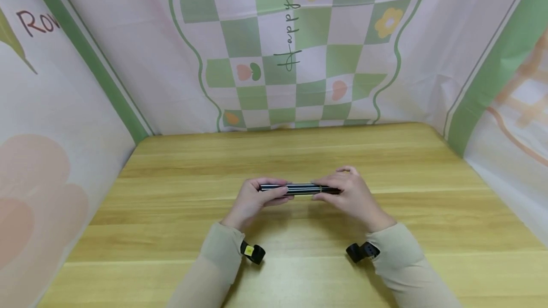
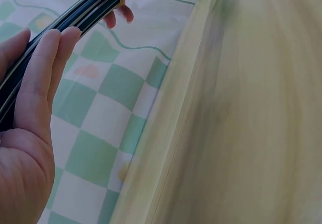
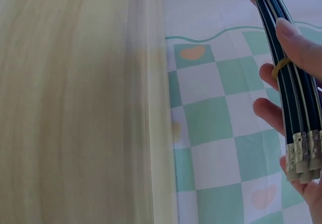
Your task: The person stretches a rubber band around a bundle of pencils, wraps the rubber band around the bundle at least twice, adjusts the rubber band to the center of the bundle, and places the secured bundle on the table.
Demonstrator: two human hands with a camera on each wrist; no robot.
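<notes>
A bundle of dark, light-striped pencils (image 1: 304, 189) lies crosswise between the two hands, over the table. My left hand (image 1: 255, 199) grips its left end, thumb along the near side and fingers behind. The right hand (image 1: 354, 196) holds the other end between thumb and fingers. Close to the right thumb, a yellowish rubber band (image 3: 280, 68) wraps round the bundle. In the right wrist view, metal ferrules (image 3: 301, 146) and pale erasers (image 3: 304, 175) show at the pencils' right-hand end. The far left tips are hidden by the left hand.
Beneath the hands spreads a wood-grain table (image 1: 171, 232). A printed cloth with green and white checks (image 1: 312, 61) hangs along its back edge, and more cloth (image 1: 64, 122) flanks the sides. Small black cameras (image 1: 254, 253) are strapped at both wrists.
</notes>
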